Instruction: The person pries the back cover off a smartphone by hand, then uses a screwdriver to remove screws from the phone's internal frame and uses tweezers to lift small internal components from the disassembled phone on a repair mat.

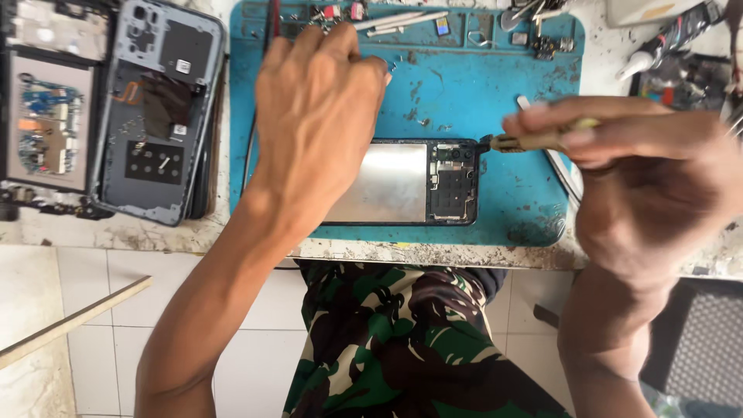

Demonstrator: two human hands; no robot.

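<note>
Looking down from the head camera, I count two hands at work and one opened phone [402, 183] between them. That phone lies flat on a single blue work mat [495, 93], its back off, showing one bare metal plate and one dark board section at its right end. My left hand [317, 108] hovers over the phone's left part and the mat above it, fingers curled loosely together; I cannot tell whether they pinch anything. My right hand [627, 155] is clamped on one thin yellowish tool [534, 141], held level, with its dark tip touching the phone's upper right corner.

Off the mat to the left I count two more pieces: one grey phone back cover [159, 116] lying inside-up, and just beside it one dark frame with a circuit board [50, 116]. Along the mat's top tray sit several small parts, too small to count. One white tube [665, 42] lies at the upper right. Below the bench edge, camouflage trousers [402, 340] show.
</note>
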